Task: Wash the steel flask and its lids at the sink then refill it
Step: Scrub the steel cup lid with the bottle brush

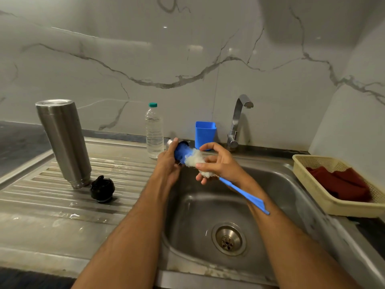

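your left hand (167,163) has its fingers (174,142) wrapped round a small steel lid (171,142), held over the upper left edge of the sink (277,180) near the middle of the frame. your right hand (216,163) has its fingers (205,146) curled round the bottle brush (242,192), gripping it at the white bristles; the blue bristle tip sits inside the mouth of the lid, and the blue handle runs down and right across your right forearm.

the steel flask (62,142) stands upside down, mouth on the ribbed draining board (52,205) at the left of the frame, leaning slightly. a black lid (102,189) lies just beside its base, to the lower right, and i cannot tell whether the two touch. behind your left hand a clear plastic water bottle (154,132) with a green cap stands upright on the table edge, and a blue cup (205,133) stands to its right, near the tap (237,122), whose spout points right. at the right of the frame a cream basket (333,207) rests on the sink's rim with a dark red cloth (341,182) in it. the drain (228,238) shows at the bottom of the basin, lower middle.
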